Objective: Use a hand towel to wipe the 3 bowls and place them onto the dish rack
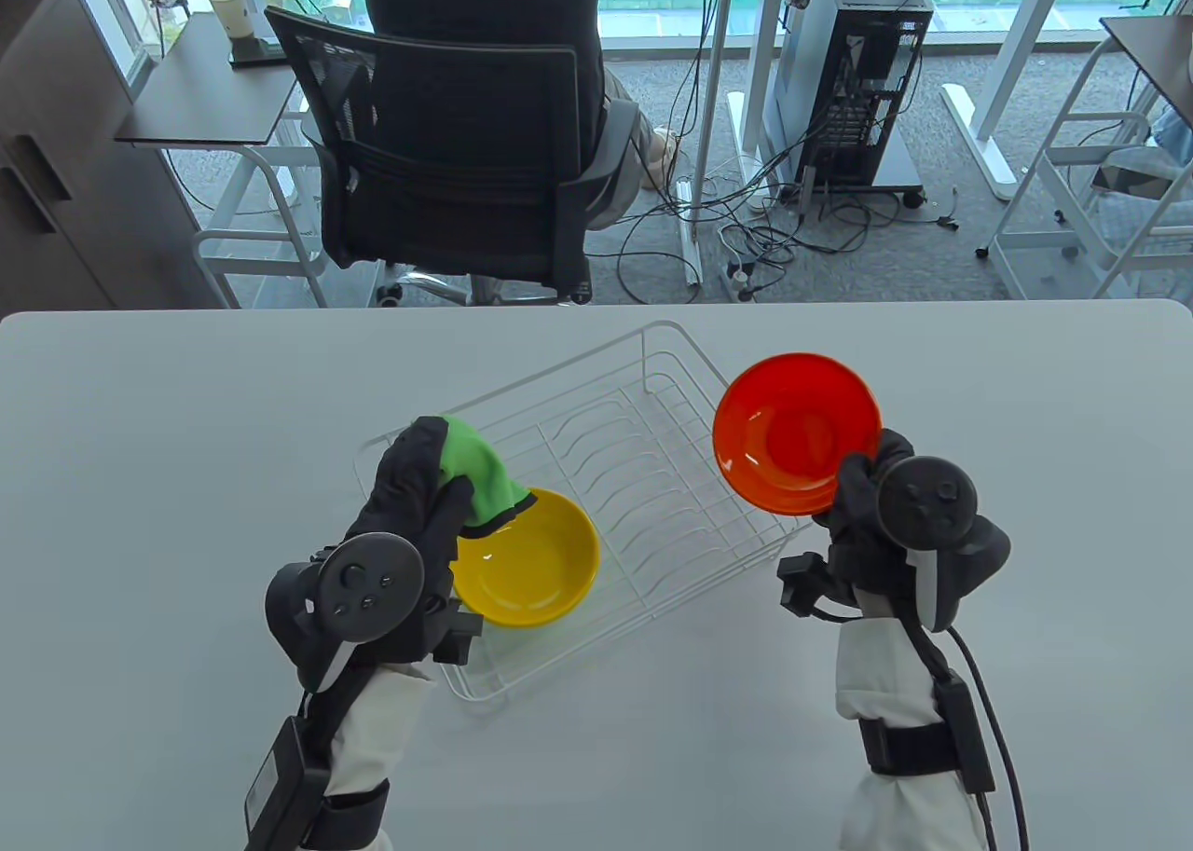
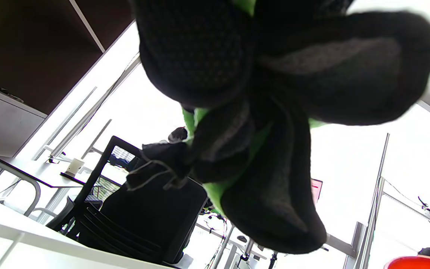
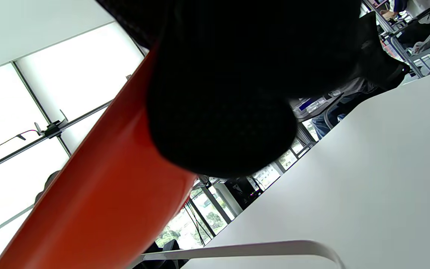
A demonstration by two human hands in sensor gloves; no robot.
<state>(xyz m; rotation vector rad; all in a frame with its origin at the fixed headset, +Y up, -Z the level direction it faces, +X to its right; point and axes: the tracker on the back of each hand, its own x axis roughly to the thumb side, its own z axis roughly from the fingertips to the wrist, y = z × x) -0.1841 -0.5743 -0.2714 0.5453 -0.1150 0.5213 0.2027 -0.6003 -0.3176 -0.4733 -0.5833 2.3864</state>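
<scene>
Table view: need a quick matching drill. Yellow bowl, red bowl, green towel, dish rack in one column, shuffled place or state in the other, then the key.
1. yellow bowl
2. red bowl
3. green towel
4. dish rack

A. bunched in the left hand
B. standing on the table
C. lying in the rack
D. held up, tilted, by the right hand

Pairs: 1-C, 2-D, 3-A, 4-B

Looking down steeply from above the table, facing 12 o'clock toward an office chair. Sitting close under each wrist, tilting upward past gloved fingers. Sharing the chair, windows and red bowl across views.
</scene>
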